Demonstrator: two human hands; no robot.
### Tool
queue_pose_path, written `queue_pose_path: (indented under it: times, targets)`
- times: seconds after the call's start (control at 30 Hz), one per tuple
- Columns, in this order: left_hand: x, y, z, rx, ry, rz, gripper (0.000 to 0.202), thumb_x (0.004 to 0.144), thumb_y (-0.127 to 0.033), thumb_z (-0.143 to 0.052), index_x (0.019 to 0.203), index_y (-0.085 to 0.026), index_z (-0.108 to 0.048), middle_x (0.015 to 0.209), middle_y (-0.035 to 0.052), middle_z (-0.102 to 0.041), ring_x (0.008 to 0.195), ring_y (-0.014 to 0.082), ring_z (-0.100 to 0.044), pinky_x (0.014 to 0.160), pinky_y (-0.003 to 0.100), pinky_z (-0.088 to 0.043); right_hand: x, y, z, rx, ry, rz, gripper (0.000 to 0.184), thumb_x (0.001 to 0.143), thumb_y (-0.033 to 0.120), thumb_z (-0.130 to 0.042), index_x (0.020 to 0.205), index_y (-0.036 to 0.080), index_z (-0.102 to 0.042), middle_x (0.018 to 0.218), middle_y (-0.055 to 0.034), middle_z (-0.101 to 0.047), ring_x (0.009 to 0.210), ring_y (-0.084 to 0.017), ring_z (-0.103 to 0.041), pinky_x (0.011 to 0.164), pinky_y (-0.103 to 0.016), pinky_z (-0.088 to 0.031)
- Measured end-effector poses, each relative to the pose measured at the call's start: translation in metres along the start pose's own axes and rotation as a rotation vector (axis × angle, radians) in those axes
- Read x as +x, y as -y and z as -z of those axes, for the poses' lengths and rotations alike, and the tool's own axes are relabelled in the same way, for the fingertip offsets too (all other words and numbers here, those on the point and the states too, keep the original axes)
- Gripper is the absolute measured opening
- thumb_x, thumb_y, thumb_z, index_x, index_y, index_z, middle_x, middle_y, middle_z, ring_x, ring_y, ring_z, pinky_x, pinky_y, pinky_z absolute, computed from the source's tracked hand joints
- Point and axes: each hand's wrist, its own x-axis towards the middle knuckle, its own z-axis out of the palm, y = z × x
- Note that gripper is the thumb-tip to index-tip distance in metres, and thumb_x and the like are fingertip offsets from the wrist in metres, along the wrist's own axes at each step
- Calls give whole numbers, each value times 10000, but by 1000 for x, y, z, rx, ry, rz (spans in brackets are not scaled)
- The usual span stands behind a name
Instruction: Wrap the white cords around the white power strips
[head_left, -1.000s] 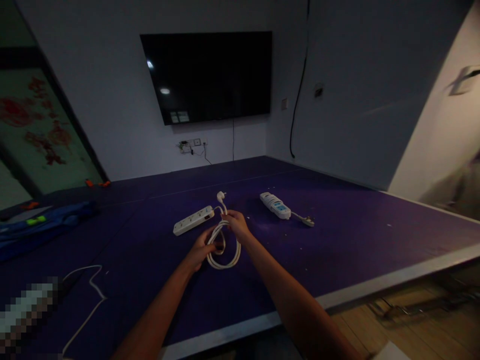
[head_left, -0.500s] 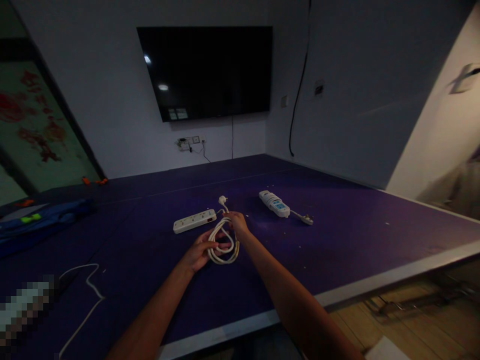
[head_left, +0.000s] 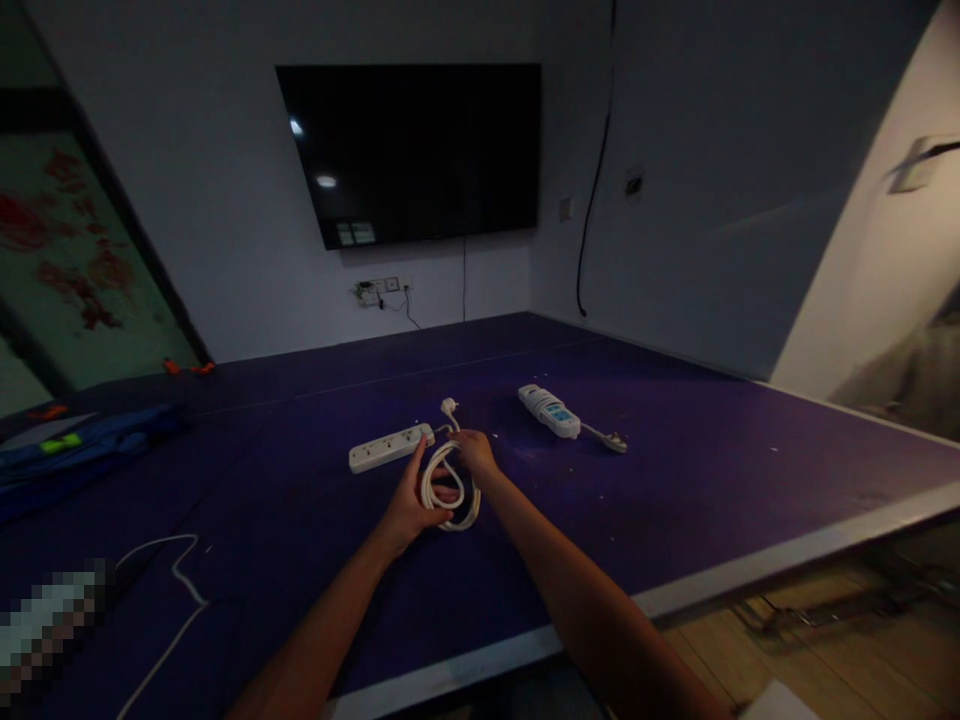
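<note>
A white power cord [head_left: 429,484] hangs in a loose coil between my two hands. My left hand [head_left: 407,508] grips the coil's left side, with its thumb along the lower loops and one finger stretched up toward the power strip. My right hand [head_left: 474,452] is closed around the top of the coil. Its plug [head_left: 449,406] sticks up just beyond my right fingers. Behind my left hand lies the white power strip [head_left: 386,449], joined to the cord at its right end. Some fingertips are hidden by the loops.
A second power strip [head_left: 551,411], its cord wound round it, lies to the right with its plug [head_left: 615,441] on the purple tabletop [head_left: 675,500]. Blue cloth [head_left: 97,440] and a thin white cable [head_left: 180,567] are on the left. A television [head_left: 420,150] hangs on the wall.
My left hand has shifted its hold on the coil: a finger now reaches up by the strip's end and the thumb sits lower. My right hand stays at the coil's top.
</note>
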Motion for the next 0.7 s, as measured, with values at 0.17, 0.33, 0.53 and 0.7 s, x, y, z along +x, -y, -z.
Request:
queue_pose_path:
  times: [0.17,0.33,0.53,0.7]
  targets:
    - [4,6,-5,158,-6,-72,1144,542,-68,-752,1471,-291,-123,1210,143,-563,842,193,-658,761,347,-544,3,-1,1,-28,-4,20,182,678,317,-549,587,162,-519,408,78,-370,376,-63,-313,400,-213,-209]
    - [9,13,-1,535,-59,-208,855,580,-103,-736,1362,-257,-427,1160,113,-603,902,225,-645,841,413,-517,7,-3,2,-56,-16,23,149,672,260,-561,569,157,-532,397,84,-361,385,-63,-309,410,-216,-202]
    - [5,4,2,1162,-115,-581,130,690,-142,-690,797,-216,-706,1324,95,-527,1298,329,-381,1085,544,-244,11,-10,7,-31,-19,-81,174,701,170,-548,528,156,-532,380,68,-395,366,-65,-345,397,-201,-222]
    - [1,5,-4,1332,-54,-842,134,860,-220,-535,810,-198,-657,922,46,-693,1049,211,-575,1056,484,-302,14,-15,11,45,41,-189,205,694,113,-576,497,160,-553,406,38,-478,402,-79,-435,430,-184,-330]
